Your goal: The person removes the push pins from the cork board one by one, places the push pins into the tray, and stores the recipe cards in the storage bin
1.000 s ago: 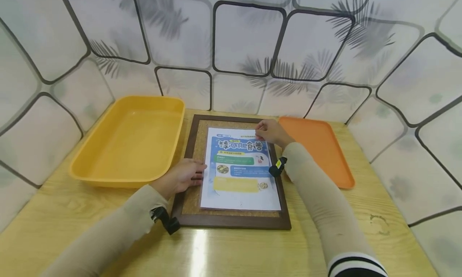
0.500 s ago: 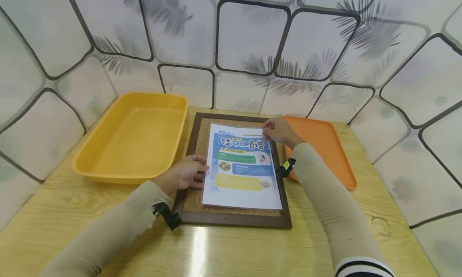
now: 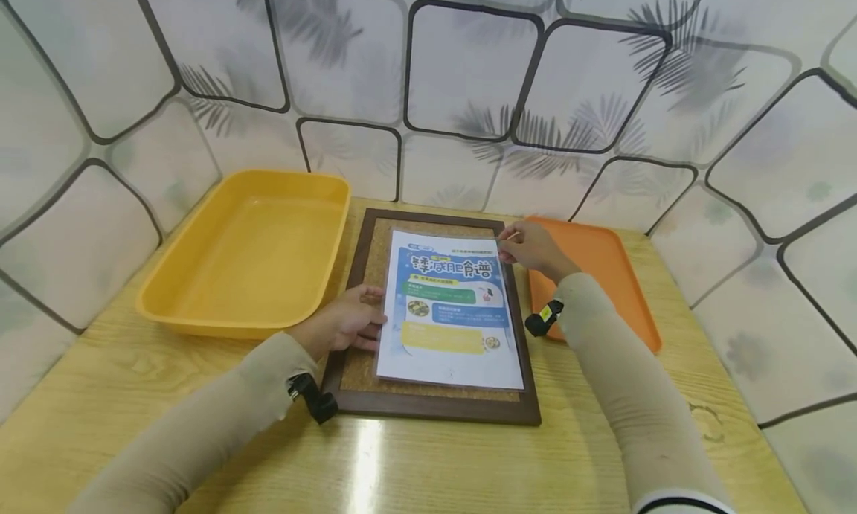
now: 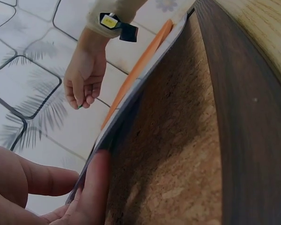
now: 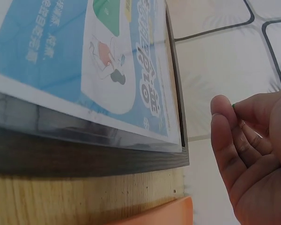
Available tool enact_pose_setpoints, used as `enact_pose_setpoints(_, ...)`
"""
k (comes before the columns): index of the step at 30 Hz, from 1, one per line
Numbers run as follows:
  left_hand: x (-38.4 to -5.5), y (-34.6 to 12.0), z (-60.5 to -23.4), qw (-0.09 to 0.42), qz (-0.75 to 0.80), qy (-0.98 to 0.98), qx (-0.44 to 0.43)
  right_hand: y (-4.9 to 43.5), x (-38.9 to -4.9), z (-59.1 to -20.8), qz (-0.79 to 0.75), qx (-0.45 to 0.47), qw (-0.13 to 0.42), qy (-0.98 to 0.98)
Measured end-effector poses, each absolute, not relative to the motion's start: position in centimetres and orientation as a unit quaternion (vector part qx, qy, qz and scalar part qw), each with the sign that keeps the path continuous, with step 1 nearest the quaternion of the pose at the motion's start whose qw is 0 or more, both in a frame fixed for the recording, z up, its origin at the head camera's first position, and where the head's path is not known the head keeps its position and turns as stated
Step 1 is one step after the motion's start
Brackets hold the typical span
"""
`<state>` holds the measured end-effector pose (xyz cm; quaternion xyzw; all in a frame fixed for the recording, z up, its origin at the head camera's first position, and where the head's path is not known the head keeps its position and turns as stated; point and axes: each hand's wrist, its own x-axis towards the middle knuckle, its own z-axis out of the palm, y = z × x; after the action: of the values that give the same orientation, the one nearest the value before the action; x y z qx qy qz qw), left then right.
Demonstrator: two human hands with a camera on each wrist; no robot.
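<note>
With left fingers point(image 4: 96, 183), pinches the sheet point(image 3: 448, 313) at left; with right fingers point(image 5: 221, 104), a green speck point(image 5: 233, 106) far right, apparently positioning over the corkboard point(image 3: 442, 406), next needing careful alignment.

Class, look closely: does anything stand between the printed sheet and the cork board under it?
Yes. At the left edge of the printed sheet, the left hand has at least one of its fingers underneath, above the cork board. Nothing else visible stands between.

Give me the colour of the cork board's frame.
Dark brown; the frame shows best in the left wrist view.
</note>
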<state>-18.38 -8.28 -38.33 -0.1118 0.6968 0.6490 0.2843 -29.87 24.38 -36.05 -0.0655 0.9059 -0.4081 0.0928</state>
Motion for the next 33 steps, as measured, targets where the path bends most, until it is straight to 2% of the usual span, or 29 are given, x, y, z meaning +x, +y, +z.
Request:
enact_pose_setpoints(7, -18.6, -8.5, -38.6, 0.271, 0.643, 0.707, -0.115, 25.0, -29.3, -35.8, -0.437, -0.065, 0.097, 0.892)
enact_pose_setpoints(17, -18.8, -8.4, -38.7, 0.269, 0.670, 0.685, -0.100, 26.5, -28.8, -35.5, -0.473, -0.047, 0.072, 0.877)
enact_pose_setpoints(33, -18.8, -9.1, -37.7, 0.255, 0.678, 0.684, -0.086, 27.7, -28.2, -35.2, -0.484, -0.030, 0.075, 0.871)
